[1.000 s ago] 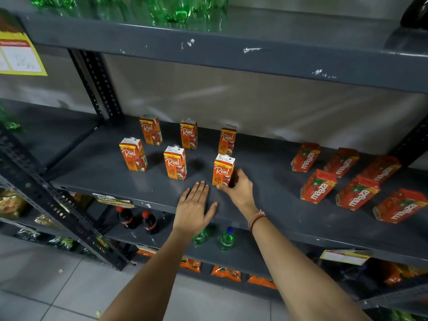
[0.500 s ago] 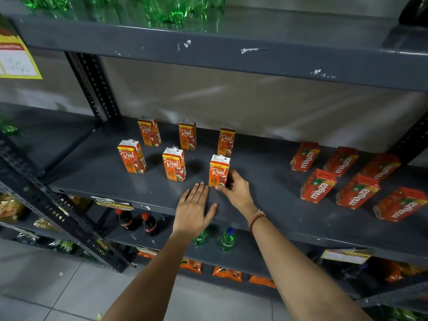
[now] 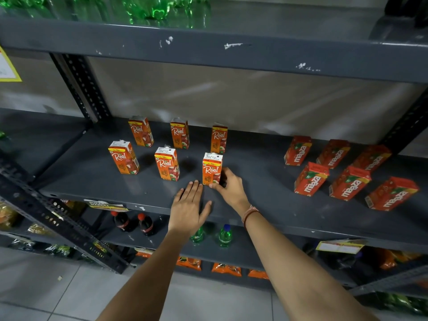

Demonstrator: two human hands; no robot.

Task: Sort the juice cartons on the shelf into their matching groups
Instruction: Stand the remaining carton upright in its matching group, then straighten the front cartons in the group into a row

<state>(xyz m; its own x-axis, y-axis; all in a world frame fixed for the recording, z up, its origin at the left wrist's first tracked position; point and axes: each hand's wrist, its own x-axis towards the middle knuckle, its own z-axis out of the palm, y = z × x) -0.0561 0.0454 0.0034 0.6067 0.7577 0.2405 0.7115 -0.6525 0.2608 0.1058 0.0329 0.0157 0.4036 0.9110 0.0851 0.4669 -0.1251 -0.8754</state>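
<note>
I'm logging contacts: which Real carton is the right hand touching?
The front-row Real carton farthest right: the right hand touches its base; the other five stand untouched.

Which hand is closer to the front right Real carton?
Right. The right hand touches the front right Real carton at its lower right side; the left hand lies flat on the shelf just below it.

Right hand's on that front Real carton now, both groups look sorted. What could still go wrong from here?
1. The right hand touches the front-right Real carton only low at its base; a push there could tip the upright carton.
2. That carton stands near the shelf's front edge, so tipping forward might drop it.
3. The left hand lies flat just before it; pulling back carelessly could clip the neighbouring Real carton.
</note>
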